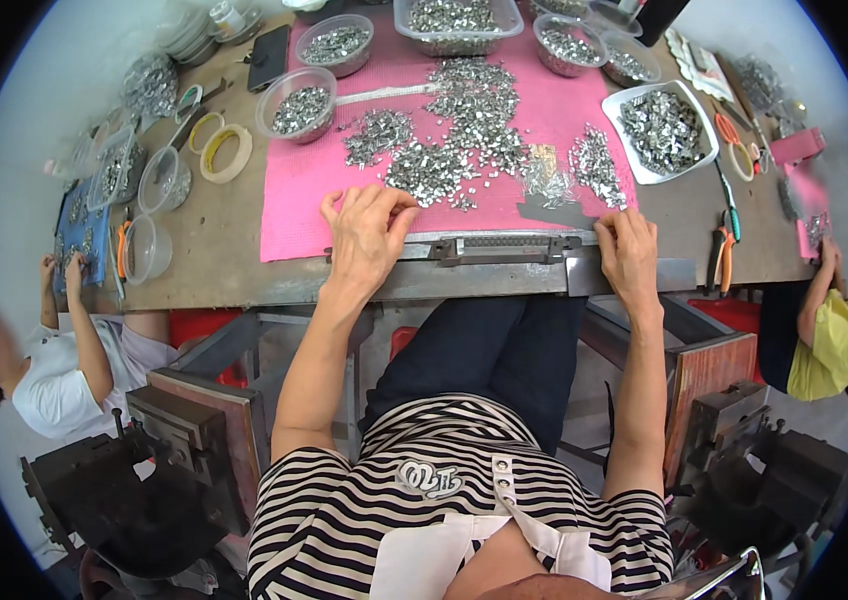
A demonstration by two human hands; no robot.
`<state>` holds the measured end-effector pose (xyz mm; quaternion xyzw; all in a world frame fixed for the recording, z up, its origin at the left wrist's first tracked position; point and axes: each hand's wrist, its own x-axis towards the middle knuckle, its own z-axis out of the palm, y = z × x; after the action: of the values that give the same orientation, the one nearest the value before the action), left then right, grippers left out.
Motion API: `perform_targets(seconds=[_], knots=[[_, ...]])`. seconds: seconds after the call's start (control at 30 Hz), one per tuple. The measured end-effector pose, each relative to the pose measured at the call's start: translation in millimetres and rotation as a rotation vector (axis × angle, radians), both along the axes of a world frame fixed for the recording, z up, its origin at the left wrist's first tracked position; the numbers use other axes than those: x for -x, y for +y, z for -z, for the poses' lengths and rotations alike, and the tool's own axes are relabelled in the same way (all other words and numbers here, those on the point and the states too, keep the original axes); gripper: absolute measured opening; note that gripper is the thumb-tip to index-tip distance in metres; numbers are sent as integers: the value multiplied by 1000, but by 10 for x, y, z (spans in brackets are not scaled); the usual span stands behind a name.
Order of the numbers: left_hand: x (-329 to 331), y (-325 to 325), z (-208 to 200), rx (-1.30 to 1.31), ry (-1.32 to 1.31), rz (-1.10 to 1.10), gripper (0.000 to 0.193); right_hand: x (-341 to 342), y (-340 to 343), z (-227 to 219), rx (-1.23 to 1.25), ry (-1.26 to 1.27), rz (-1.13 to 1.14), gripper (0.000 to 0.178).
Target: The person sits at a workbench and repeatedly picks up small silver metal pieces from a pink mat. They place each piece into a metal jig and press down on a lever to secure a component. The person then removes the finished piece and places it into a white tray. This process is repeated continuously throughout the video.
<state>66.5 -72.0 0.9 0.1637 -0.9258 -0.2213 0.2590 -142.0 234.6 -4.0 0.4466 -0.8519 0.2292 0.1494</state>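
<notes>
Striped shirt (349, 492), hands (366, 228), tubs (264, 110) of metal pieces (301, 110)

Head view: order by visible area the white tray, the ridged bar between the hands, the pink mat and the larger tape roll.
Largest to smallest:
1. pink mat, partly covered
2. white tray
3. ridged bar
4. larger tape roll

Bright, fairly even light is washing over your table (214, 228), and the metal pieces (479, 105) are throwing back tiny glints across the pink mat (289, 215)! Below the table's edge, your dark trousers (464, 355) are sinking into dimness. The middle is staying fairly crisp, while the head of the left-hand co-worker (74, 385) is smearing into blur. Outward, straight lines are bowing, bluish fringing is lining the rim, and black is swallowing the corners.
</notes>
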Motion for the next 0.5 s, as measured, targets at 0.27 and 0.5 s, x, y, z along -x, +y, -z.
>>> perform_targets(seconds=[0.27, 0.5], knots=[[168, -70, 76, 241, -19, 129, 6, -28, -5, 4, 56, -25, -16, 6], [227, -183, 57, 300, -96, 266, 4, -77, -44, 15, 81, -67, -28, 7]])
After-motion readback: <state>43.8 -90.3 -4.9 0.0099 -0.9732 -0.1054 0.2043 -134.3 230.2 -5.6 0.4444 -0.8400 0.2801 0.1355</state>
